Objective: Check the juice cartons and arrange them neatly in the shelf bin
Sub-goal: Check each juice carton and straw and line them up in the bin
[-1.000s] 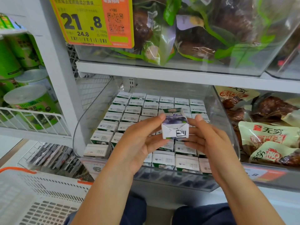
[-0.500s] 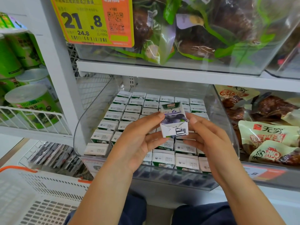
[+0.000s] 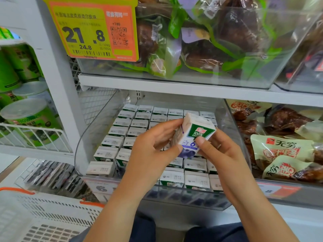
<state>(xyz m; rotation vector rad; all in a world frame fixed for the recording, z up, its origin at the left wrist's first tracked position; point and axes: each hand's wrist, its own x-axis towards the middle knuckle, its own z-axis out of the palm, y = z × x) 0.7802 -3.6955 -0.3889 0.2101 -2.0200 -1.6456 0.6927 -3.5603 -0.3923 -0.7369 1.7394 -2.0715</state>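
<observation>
- The juice carton [image 3: 194, 135], a small white, green and blue box printed with "100%" and blueberries, is lifted above the clear shelf bin [image 3: 90, 137], tilted with its printed face toward the camera.
- The left hand [image 3: 153, 149] grips its left side, fingers curled round the far edge and thumb on the near face.
- The right hand [image 3: 220, 151] pinches the lower right corner, thumb on the front; the other fingers appear to sit behind the carton, though they are mostly hidden.
- Below, the packed cartons [image 3: 122, 130] stand upright in tidy rows, tops up, filling the bin.
- A yellow and orange price tag [image 3: 92, 30] reading 21.8 hangs on the bin above.
- A white basket [image 3: 43, 215] with an orange rim sits at lower left.
</observation>
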